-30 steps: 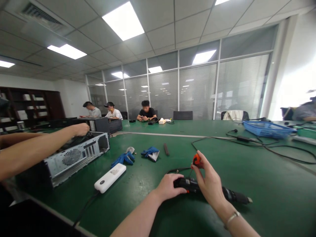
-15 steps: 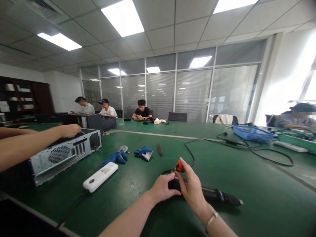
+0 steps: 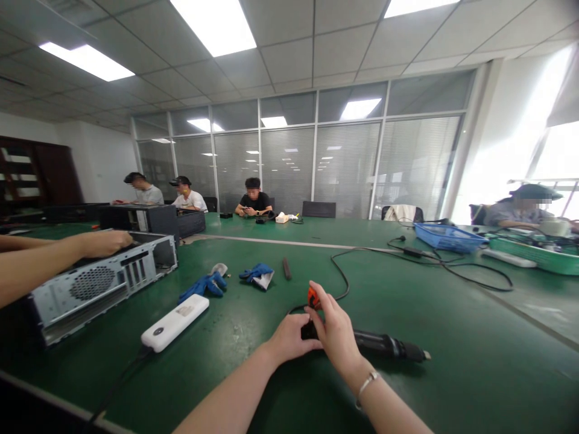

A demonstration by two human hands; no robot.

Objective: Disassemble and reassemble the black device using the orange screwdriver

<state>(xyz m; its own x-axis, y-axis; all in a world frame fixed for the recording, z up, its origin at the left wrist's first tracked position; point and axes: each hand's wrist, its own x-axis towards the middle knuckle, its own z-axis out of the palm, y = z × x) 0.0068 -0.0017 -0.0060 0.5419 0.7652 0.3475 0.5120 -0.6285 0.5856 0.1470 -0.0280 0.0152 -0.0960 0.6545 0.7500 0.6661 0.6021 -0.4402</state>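
Observation:
A black electric screwdriver (image 3: 384,345) lies on the green table (image 3: 452,337), its tip pointing right. My left hand (image 3: 289,337) is closed round its rear end. My right hand (image 3: 335,331) rests over the tool's body and pinches a small orange part (image 3: 312,298) where the black cable (image 3: 339,283) joins the tool. A bracelet sits on my right wrist.
A white power strip (image 3: 174,322) lies to the left, with blue gloves (image 3: 203,283) behind it. Another person's arms reach into an open computer case (image 3: 99,277) at the left. A blue basket (image 3: 446,236) and cables lie at the right. Several people sit far off.
The view has swung right and slightly up, so everything sits further left. My right hand has lowered with the orange part, closer to the screwdriver. My left hand keeps its hold.

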